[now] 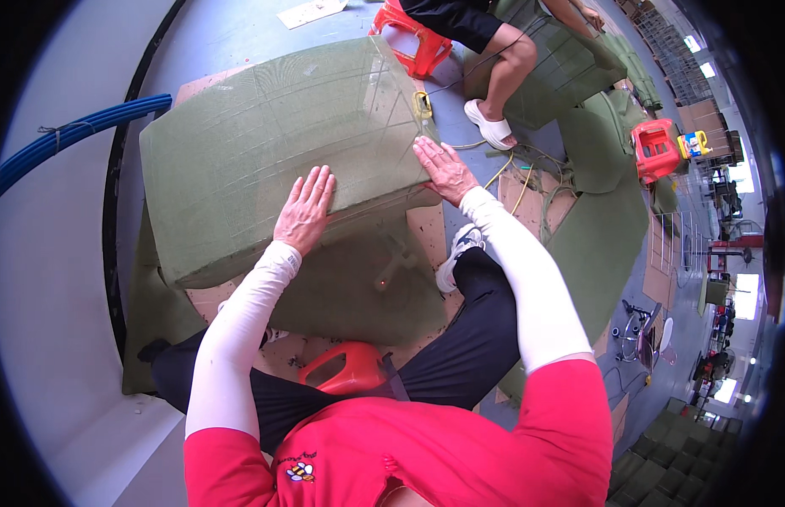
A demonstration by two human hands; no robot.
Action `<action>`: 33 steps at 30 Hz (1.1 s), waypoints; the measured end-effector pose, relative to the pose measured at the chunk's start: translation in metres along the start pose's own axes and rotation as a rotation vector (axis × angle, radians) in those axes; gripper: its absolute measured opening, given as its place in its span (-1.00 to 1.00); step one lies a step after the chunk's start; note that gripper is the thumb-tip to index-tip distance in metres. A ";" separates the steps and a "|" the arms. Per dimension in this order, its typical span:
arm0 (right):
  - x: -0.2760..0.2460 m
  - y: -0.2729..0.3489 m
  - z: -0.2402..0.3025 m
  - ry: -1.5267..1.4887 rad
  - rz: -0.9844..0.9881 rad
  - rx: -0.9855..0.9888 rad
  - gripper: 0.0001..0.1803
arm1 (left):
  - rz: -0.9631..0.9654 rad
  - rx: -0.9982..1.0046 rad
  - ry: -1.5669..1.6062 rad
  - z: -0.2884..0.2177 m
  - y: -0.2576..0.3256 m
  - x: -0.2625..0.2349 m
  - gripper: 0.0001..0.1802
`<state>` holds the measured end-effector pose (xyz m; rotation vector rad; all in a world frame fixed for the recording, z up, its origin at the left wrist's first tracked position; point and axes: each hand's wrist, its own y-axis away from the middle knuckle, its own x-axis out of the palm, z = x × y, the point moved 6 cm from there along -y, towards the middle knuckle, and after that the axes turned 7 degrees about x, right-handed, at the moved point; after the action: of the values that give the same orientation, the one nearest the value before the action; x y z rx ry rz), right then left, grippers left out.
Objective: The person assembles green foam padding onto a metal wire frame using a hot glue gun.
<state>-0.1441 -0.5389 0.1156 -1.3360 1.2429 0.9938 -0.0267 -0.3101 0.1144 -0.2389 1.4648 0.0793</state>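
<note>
both palms lie flat and open, gripping nothing: left hand (304,211) and right hand (445,169) press the big olive-green fabric-covered cushion block (265,144) at centre frame, seemingly steadying it.

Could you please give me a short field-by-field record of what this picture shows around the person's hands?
left hand: flat, palm down, fingers spread, on the green block's top
right hand: flat on the block's near right corner
green block: large, olive, wrapped in clear film, lying on cardboard sheets
seat: red plastic stool under the person
floor nearby: yellow tape measure, blue hoses, more green pieces
other person: seated on another red stool, only legs and a hand visible
</note>
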 end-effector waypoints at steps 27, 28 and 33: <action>-0.023 -0.074 0.164 -0.303 -0.031 -0.289 0.12 | 0.033 -0.014 -0.101 0.003 0.013 0.022 -0.33; -0.019 -0.068 0.153 -0.336 -0.009 -0.272 0.16 | -0.032 -0.013 -0.078 0.003 0.014 0.014 -0.37; -0.010 -0.046 0.094 -0.101 -0.132 -0.110 0.08 | -0.064 -0.022 -0.024 -0.004 0.007 0.003 -0.41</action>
<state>-0.0940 -0.4468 0.1179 -1.4158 1.0239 1.0346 -0.0314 -0.3046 0.1105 -0.3012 1.4321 0.0460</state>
